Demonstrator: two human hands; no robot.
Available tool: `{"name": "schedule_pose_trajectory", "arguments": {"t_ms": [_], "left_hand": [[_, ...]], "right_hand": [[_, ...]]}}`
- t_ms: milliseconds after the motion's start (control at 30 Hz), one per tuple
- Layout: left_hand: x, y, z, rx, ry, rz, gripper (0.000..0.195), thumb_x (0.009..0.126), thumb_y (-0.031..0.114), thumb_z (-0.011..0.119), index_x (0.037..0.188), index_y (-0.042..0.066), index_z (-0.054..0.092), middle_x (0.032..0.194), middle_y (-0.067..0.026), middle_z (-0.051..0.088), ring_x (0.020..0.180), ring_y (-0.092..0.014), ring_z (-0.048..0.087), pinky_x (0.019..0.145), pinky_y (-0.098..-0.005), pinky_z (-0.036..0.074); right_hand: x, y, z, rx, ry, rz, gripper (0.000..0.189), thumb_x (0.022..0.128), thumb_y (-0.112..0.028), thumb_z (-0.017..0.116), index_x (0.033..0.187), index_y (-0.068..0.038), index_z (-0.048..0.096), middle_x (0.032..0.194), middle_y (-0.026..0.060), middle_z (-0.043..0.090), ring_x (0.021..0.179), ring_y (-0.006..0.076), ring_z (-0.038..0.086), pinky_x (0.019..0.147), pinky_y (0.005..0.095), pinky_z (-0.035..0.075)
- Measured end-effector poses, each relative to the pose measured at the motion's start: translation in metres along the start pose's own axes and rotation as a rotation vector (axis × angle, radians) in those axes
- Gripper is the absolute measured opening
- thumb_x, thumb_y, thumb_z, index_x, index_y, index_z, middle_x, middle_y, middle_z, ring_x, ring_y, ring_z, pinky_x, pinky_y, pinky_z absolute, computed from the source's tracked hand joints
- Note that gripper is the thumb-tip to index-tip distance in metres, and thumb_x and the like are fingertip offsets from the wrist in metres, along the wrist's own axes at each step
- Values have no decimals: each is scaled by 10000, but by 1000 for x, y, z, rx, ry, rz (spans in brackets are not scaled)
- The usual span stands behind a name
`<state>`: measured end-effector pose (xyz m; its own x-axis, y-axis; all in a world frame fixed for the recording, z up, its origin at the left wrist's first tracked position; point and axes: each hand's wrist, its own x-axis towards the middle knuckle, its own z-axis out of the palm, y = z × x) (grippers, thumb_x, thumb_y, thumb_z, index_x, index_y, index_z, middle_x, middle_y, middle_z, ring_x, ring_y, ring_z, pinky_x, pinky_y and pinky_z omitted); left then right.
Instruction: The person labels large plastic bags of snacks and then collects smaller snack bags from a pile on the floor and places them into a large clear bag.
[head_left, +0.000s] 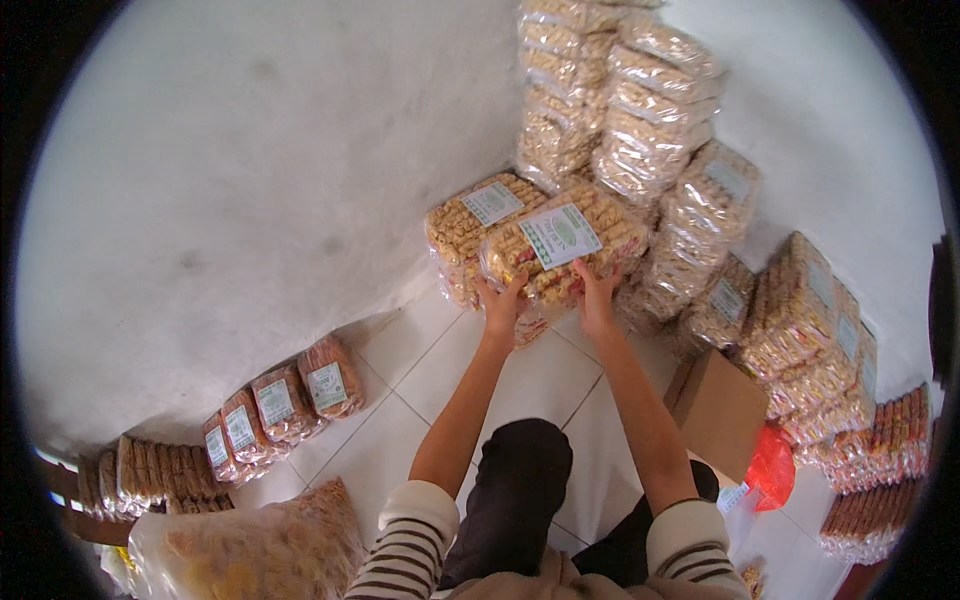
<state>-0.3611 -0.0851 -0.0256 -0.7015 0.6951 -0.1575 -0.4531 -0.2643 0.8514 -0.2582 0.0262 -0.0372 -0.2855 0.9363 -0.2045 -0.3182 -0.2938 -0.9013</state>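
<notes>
Both my hands grip a clear plastic pack of light-brown snacks (600, 214) that has a white and green label on top. My left hand (501, 304) presses its near left side, thumb uppermost. At the near right side is my right hand (598, 296), its thumb by the label's edge. The pack sits at the top of a low stack; whether its weight rests there I cannot tell. Touching or close on its left is a similar labelled pack (461, 225) on another low stack. My fingers' undersides are hidden.
Tall stacks of snack packs (652, 112) rise in the wall corner. More packs (802, 322) line the right wall, near a cardboard box (720, 412) and a red plastic bag (772, 469). Brown packs (326, 379) lie along the left wall. A large clear sack (255, 547) stands at lower left.
</notes>
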Motion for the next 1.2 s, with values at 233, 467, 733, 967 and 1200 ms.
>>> {"name": "schedule_pose_trajectory", "arguments": {"t_ms": [233, 467, 733, 967, 1200], "left_hand": [[51, -71, -47, 217, 136, -39, 894, 728, 292, 704, 1370, 52, 129, 1241, -144, 278, 1062, -242, 401, 807, -342, 431], [52, -76, -41, 435, 383, 66, 868, 793, 619, 468, 1401, 124, 97, 1408, -153, 48, 1277, -326, 160, 1012, -412, 253], [75, -105, -85, -111, 52, -94, 816, 804, 674, 346, 1393, 153, 127, 1392, -100, 261, 1272, -253, 285, 1036, -407, 268], [68, -90, -69, -54, 99, -170, 803, 802, 690, 325, 1379, 149, 187, 1361, -92, 335, 1233, -240, 361, 1009, -376, 315], [74, -103, -79, -88, 100, -101, 784, 820, 670, 316, 1385, 145, 175, 1363, -86, 333, 1226, -243, 369, 1007, -367, 315]], "right_hand": [[59, 110, -37, -146, 27, 81, 949, 717, -358, 705, 1367, -158, 43, 1261, 99, 333, 1121, 203, 376, 929, 444, 299], [106, 91, -97, -216, 186, -211, 904, 682, -665, 566, 1310, -127, 201, 1141, 52, 386, 1086, 225, 359, 903, 586, 245], [114, 65, -47, 59, -23, 254, 652, 694, -700, 512, 1040, -161, 393, 982, 70, 421, 1010, 277, 405, 826, 627, 297], [113, 68, -55, 90, 64, 300, 837, 654, -753, 490, 1265, -205, 328, 1197, 88, 388, 1125, 324, 332, 862, 641, 216], [93, 121, -41, 420, 145, 512, 839, 760, -737, 317, 1362, -158, 236, 1350, 85, 312, 1226, 291, 321, 998, 457, 303]]}}
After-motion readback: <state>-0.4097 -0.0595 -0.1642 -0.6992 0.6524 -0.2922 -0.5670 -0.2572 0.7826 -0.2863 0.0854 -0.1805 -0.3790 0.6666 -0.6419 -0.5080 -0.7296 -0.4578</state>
